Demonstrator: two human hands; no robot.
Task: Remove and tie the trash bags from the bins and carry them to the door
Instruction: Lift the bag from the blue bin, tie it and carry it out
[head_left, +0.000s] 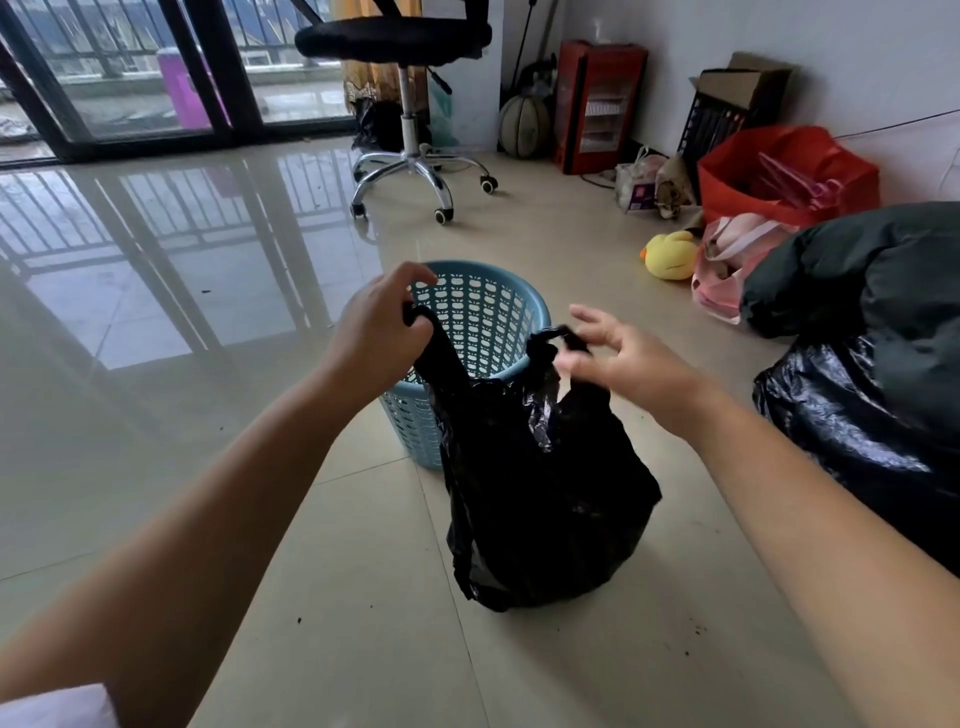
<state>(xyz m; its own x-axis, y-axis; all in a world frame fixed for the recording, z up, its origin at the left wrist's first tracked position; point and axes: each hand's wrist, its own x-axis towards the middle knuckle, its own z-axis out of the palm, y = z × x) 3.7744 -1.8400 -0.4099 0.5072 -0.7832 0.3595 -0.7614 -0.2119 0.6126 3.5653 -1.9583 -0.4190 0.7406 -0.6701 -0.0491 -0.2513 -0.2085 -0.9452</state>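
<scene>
A black trash bag (540, 493) stands on the tiled floor just in front of a light blue perforated bin (478, 312), which shows no liner. My left hand (379, 332) is closed around the bag's left handle loop, held up over the bin's rim. My right hand (618, 358) pinches the bag's right handle with thumb and fingers, the other fingers spread. The bag's mouth hangs slack between the two handles.
A second, larger black bag (831, 426) lies at the right under a dark bundle (893, 270). Behind are a yellow plush toy (670, 254), a red bag (779, 176), a black office chair (410, 104) and glass sliding doors (156, 78).
</scene>
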